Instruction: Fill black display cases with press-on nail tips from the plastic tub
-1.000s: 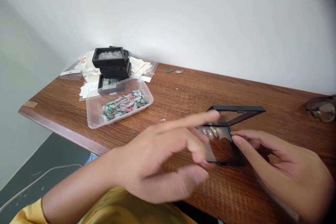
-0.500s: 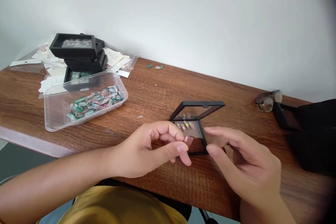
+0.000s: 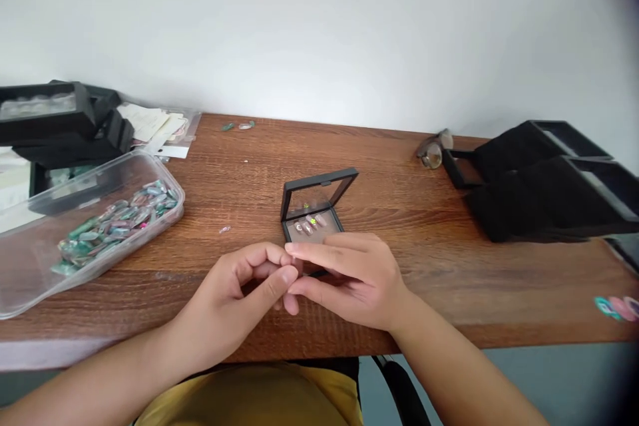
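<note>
My left hand (image 3: 249,293) is closed in a pinch on a small press-on nail, mostly hidden behind the fingertips. From the other side, my right hand (image 3: 357,279) closes its thumb and forefinger round the same spot, so the fingertips of both hands meet. Just behind them stands a black display case (image 3: 319,176) with its clear-windowed lid tilted up. Several pinkish press-on nails (image 3: 307,226) lie in a row inside it, one bearing a yellow-green flower. My right hand covers the case's front part.
At left, a clear plastic tub (image 3: 172,190) holds many green and pink nails beside stacked black cases (image 3: 70,126) and paper cards (image 3: 150,123). Loose nails (image 3: 244,126) lie near the wall. Glasses (image 3: 433,152) and more black cases (image 3: 524,193) are at right on the wooden table (image 3: 379,153).
My right hand has come in to meet my left hand, its thumb and forefinger closing at the nail. The view has turned right, bringing more black cases and coloured round things into sight.
</note>
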The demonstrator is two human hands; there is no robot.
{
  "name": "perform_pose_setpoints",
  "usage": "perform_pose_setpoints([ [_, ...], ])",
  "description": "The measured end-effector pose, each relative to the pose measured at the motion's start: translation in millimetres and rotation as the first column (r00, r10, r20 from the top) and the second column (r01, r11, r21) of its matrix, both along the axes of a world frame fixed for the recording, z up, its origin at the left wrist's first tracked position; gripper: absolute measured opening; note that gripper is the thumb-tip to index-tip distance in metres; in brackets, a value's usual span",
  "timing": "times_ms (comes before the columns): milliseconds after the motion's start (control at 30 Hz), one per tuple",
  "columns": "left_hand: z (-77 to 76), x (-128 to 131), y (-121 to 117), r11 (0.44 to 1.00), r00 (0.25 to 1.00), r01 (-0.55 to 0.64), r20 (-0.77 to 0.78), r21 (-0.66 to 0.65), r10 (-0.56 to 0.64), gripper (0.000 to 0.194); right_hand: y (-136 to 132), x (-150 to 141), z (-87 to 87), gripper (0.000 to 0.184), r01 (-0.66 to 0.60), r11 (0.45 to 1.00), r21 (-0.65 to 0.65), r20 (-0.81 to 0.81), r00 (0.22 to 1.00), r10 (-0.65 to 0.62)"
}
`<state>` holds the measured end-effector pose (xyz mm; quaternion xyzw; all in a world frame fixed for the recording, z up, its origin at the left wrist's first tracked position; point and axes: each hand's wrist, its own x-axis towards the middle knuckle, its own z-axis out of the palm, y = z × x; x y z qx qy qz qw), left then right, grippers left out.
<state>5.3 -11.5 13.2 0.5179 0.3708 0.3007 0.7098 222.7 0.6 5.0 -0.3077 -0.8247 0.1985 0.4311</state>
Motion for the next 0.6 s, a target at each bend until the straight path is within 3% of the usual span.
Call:
perform_pose_setpoints([
  [233, 2.9, 1.6, 2.6, 1.000, 0.998, -0.001, -0.058, 0.000, 0.001, 0.036, 3.8, 0.4, -6.8, 0.036, 0.017, 0.999, 0.048, 0.063, 0.998, -0.020],
  [600, 2.5, 3.5, 5.3, 0.999, 0.999, 0.032, -0.042, 0.024, -0.031, 0.040, 2.9, -3.4, -7.2, 0.034, 0.017, 0.997, 0.081, 0.068, 0.997, -0.023],
])
